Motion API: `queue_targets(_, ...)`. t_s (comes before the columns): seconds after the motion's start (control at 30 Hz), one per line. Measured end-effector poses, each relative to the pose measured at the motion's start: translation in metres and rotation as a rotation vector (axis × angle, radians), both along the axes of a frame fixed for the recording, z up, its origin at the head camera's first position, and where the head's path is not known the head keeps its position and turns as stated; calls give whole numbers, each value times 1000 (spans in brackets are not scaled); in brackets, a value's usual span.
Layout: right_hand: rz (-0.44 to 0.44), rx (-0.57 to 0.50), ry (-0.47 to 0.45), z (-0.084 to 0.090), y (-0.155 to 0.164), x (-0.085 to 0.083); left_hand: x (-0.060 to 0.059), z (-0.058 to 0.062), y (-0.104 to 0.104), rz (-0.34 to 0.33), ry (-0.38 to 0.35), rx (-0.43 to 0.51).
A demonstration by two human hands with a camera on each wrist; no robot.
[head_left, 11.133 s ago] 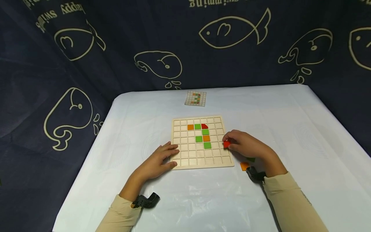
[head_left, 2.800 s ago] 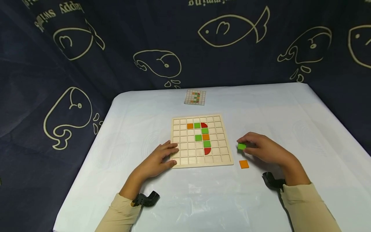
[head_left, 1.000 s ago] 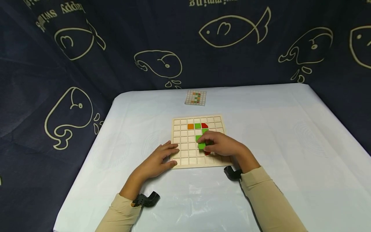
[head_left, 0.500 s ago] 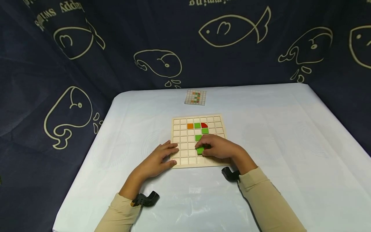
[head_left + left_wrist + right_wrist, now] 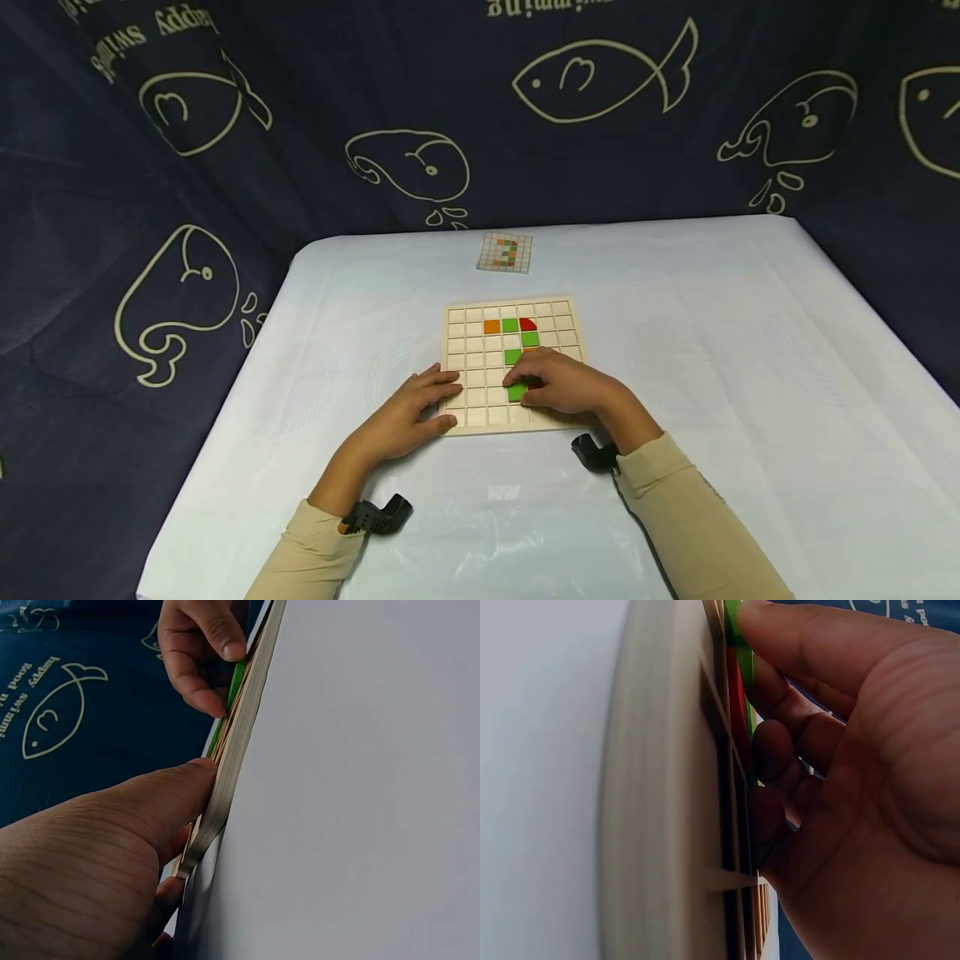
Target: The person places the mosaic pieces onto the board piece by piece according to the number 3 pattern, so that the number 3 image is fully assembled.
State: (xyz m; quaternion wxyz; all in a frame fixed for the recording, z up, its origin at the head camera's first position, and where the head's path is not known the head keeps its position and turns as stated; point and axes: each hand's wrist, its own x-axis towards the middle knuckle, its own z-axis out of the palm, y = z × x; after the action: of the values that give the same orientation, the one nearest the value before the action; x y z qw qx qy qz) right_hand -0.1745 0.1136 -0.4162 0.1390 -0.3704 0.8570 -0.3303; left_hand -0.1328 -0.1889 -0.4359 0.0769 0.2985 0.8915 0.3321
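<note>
My head view is evenly lit from above, with soft glare on the pale table cover below my fingers and faint shadows under both hands. The curtain bows at the edges. In my right wrist view the board edge left of my fingers is blurred.

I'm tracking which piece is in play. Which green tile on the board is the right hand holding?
The green tile nearest the person, pinched by the right hand on the wooden grid board; the other green tiles lie untouched farther up.
</note>
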Motion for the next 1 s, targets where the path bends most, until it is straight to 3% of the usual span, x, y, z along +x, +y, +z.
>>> queue_targets(0.37,-7,-16,-2,0,0,0,0,-1,0,-5,10,11)
queue_targets(0.63,-89,-65,-115,2,5,1,0,-1,0,-10,9,10)
queue_targets(0.8,-98,-104,-140,4,7,2,0,0,0,-6,1,7)
queue_targets(1.0,-85,-73,-134,3,7,2,1,1,0,-3,-4,9)
